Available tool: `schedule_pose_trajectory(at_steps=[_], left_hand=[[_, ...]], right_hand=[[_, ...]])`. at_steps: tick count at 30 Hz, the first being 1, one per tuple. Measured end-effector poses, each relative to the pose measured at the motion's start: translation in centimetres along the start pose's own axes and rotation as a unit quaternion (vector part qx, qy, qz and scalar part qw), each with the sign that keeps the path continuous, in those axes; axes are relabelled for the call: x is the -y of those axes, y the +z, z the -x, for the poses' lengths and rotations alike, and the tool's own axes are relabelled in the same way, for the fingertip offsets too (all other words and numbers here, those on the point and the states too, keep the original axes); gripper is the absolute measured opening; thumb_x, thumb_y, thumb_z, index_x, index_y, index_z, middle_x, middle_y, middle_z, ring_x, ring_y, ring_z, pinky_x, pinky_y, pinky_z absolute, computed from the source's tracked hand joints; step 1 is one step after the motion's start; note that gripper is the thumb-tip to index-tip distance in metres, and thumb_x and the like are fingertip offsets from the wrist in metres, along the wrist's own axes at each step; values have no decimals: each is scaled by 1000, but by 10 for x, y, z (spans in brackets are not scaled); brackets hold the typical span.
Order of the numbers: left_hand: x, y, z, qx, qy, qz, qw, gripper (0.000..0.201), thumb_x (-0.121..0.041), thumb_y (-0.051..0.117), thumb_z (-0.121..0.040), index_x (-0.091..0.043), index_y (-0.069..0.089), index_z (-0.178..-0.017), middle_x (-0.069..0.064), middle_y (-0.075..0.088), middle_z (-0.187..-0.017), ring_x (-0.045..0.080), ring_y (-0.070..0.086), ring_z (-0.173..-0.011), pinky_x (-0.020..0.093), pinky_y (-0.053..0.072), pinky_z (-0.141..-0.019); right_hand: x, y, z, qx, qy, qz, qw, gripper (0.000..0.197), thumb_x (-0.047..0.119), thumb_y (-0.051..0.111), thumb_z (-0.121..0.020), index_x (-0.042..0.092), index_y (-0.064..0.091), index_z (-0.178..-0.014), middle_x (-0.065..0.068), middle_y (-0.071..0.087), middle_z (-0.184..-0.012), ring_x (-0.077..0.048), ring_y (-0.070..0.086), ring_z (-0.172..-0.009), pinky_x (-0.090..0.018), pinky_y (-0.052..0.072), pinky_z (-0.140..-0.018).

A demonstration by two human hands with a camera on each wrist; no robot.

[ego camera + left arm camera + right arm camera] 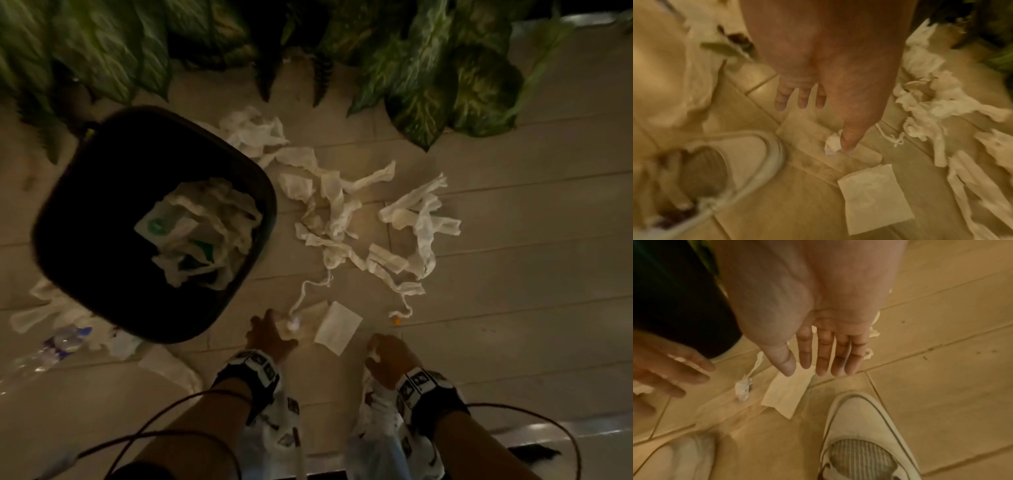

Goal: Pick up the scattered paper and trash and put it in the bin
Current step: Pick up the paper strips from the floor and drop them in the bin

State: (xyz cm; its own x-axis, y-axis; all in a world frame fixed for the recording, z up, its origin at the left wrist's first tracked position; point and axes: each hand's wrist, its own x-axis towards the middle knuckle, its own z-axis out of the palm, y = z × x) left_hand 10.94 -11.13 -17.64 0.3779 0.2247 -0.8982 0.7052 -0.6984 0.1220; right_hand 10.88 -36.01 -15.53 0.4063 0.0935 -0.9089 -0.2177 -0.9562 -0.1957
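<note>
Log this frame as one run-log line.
left hand: open, reaching to crumpled wad | right hand: open, above flat napkin | bin: partly filled | paper strips: on floor

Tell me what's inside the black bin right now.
The black bin holds crumpled white paper strips and a white wrapper with green print. Anything beneath them is covered.

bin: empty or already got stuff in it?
Partly filled. The black bin stands upright, with crumpled paper strips and a green-printed wrapper inside.
</note>
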Motion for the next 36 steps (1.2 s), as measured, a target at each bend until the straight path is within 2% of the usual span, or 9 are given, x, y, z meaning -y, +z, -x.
schedule_pose_trajectory(at_steps=[5, 10, 13, 18, 23, 26, 29, 33, 36], left_hand=[[-12, 61, -36, -81, -42, 35, 995, 88, -33, 86, -53, -33, 33, -123, 15, 28, -128, 42, 43, -109, 45, 46, -77], [8, 104, -49, -159, 100, -52, 981, 61, -37, 76, -67, -33, 42, -117, 8, 41, -120, 34, 44, -102, 46, 46, -81], [26, 120, -43, -133, 218, -81, 964, 49, -5, 67, -72, -25, 51, -114, 12, 58, -107, 37, 54, -94, 49, 51, -79], [7, 104, -43, -141, 174, 38, 974, 46, 11, 48, -80, -1, 50, -125, 23, 53, -123, 42, 52, -111, 44, 43, -95], [-45, 47, -41, -240, 206, 190, 930, 65, 13, 38, -82, -17, 38, -140, 3, 47, -126, 11, 48, -112, 26, 38, -96], [-69, 33, -57, -233, 223, 194, 926, 65, 3, 35, -81, -34, 43, -134, 5, 42, -123, 17, 53, -110, 26, 40, -94], [-79, 45, -77, -228, 228, 76, 944, 55, -15, 50, -82, -30, 41, -135, 12, 40, -122, 27, 45, -107, 38, 45, -93], [-80, 76, -96, -197, 164, -92, 962, 68, -62, 52, -69, -33, 39, -129, 5, 45, -131, 32, 43, -111, 45, 41, -89], [-80, 89, -95, -188, 226, -88, 952, 50, -47, 36, -82, -17, 52, -119, 13, 58, -114, 39, 54, -97, 49, 44, -84]], right_hand=[[-38, -10, -44, -50, -63, -32, 996, 30, 25, 55, -84, 10, 55, -110, -14, 62, -109, -29, 57, -106, -34, 47, -88], [-62, -20, -75, -70, -98, -44, 992, 20, 23, 54, -83, 18, 56, -102, -8, 61, -103, -28, 59, -98, -33, 48, -82], [-57, -17, -83, -103, -153, 1, 983, 30, 30, 55, -84, 21, 53, -112, -5, 54, -112, -28, 52, -105, -33, 44, -86], [-28, 19, -89, 4, -262, 187, 947, 73, 38, 64, -77, 30, 28, -139, -14, 30, -144, -36, 35, -123, -50, 35, -101], [-6, 31, -91, -16, -259, 273, 926, 28, 27, 58, -69, 31, 64, -95, -8, 63, -100, -30, 62, -84, -39, 53, -65], [-16, 14, -93, -29, -249, 113, 962, 28, 13, 57, -79, 9, 57, -106, -15, 49, -121, -35, 49, -108, -42, 45, -83], [-37, -22, -84, -106, -172, -107, 974, 10, 10, 49, -79, 10, 51, -89, -13, 51, -100, -30, 53, -89, -33, 38, -69], [-76, -58, -81, -283, -62, -253, 923, 21, 1, 42, -82, 15, 48, -96, -15, 55, -95, -34, 54, -80, -39, 44, -68], [-93, -75, -93, -401, -78, -235, 882, 41, 16, 54, -81, 11, 42, -120, -19, 46, -116, -39, 52, -96, -44, 48, -79]])
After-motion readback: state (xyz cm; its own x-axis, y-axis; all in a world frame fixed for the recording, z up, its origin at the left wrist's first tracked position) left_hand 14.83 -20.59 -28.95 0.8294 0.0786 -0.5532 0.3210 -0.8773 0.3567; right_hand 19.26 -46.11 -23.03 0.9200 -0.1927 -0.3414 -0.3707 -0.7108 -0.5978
